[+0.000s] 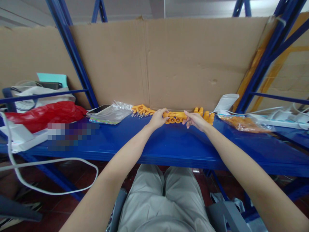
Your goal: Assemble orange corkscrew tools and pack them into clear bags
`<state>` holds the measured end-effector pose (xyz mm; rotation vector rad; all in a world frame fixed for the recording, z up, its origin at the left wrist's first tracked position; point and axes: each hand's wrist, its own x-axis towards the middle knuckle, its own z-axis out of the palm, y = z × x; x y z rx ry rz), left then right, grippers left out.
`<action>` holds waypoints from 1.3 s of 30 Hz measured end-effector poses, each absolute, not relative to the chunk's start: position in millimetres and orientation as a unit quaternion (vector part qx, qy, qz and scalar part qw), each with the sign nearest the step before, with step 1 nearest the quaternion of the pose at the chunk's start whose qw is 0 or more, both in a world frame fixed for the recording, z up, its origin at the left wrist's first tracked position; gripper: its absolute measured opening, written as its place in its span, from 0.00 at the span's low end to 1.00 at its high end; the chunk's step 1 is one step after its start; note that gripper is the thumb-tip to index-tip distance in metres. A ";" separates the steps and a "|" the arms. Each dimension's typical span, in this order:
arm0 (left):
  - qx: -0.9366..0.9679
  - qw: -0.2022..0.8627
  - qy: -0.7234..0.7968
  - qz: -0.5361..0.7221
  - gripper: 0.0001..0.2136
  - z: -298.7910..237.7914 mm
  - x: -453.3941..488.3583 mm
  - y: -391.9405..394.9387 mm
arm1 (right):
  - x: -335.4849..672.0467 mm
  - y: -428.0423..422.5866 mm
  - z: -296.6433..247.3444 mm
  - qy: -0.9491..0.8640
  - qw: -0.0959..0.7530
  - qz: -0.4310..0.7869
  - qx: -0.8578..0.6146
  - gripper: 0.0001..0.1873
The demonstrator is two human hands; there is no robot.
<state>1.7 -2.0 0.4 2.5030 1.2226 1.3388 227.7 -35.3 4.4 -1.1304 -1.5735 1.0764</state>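
A row of small orange plastic pieces (177, 120) with round, hollow-looking ends lies on the blue table between my hands. My left hand (158, 119) is at the row's left end, its thumb and fingers closed around an orange piece (165, 114). At the right end, my right hand (196, 121) has its fingers apart, with the fingertips at the row's edge. Left of my left hand lies a pile of orange pieces with metal keychains (142, 110). More orange pieces (209, 118) are grouped just beyond my right hand, partly hidden by it.
A clear plastic bag (113, 114) and a phone-like device (100, 110) lie to the left, near a red bag (48, 114). On the right are a bag of orange pieces (243, 123) and a white power strip (277, 120). Cardboard (181, 64) walls the back. A white cable (72, 159) loops past the table's front.
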 end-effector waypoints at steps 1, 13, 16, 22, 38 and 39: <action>0.810 0.024 0.394 0.434 0.10 0.3 1.9 -2.0 | 227.3 -35.5 4.5 -0.632 0.452 0.431 -0.459 0.26; 0.803 0.012 0.407 0.435 0.09 -0.3 -1.8 1.8 | 220.5 -41.6 7.8 -0.599 0.463 0.471 -0.453 0.16; 0.804 0.010 0.405 0.435 0.09 -0.8 -1.9 2.2 | 221.2 -41.2 6.7 -0.606 0.458 0.477 -0.442 0.15; 0.809 0.008 0.402 0.430 0.08 -1.2 -2.1 1.8 | 225.4 -39.5 4.1 -0.637 0.436 0.441 -0.458 0.23; 0.810 0.005 0.392 0.436 0.09 -0.9 -2.0 2.0 | 224.0 -43.3 9.4 -0.603 0.450 0.412 -0.514 0.26; 0.811 0.006 0.394 0.434 0.09 -0.5 -2.0 1.8 | 224.5 -42.6 9.3 -0.605 0.457 0.411 -0.506 0.25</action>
